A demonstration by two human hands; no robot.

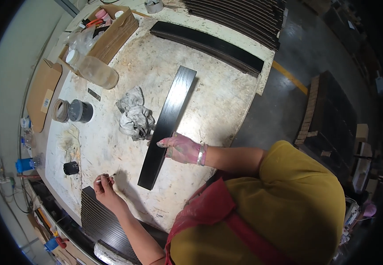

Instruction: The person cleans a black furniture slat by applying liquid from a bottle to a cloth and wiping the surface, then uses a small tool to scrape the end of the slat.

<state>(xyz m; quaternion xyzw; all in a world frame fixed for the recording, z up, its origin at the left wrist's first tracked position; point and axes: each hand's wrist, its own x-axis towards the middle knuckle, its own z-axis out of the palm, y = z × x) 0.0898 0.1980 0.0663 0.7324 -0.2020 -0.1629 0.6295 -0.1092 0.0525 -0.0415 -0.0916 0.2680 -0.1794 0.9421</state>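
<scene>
My right hand (pixel 183 149), in a stained pink glove, grips a long black board (pixel 167 126) by its right edge, thumb on top. The board stands out at a slant over the worktable, its far end catching the light. Left of it, my bare left hand (pixel 105 189) is closed in a pinch on a thin, pale, stick-like tool (pixel 98 180) with a dark tip; its exact kind is too small to make out. A crumpled grey-white rag (pixel 135 117) lies beside the board. Near my left hand sits a small black cup (pixel 71 168).
Black boards (pixel 207 44) lie at the far edge, with a large stack (pixel 240 17) behind. More dark strips (pixel 107 223) sit near left. A dark tub (pixel 80 111), a clear bottle (pixel 95 70) and a cardboard box (pixel 120 37) stand left. The table's edge (pixel 246 119) runs along the right.
</scene>
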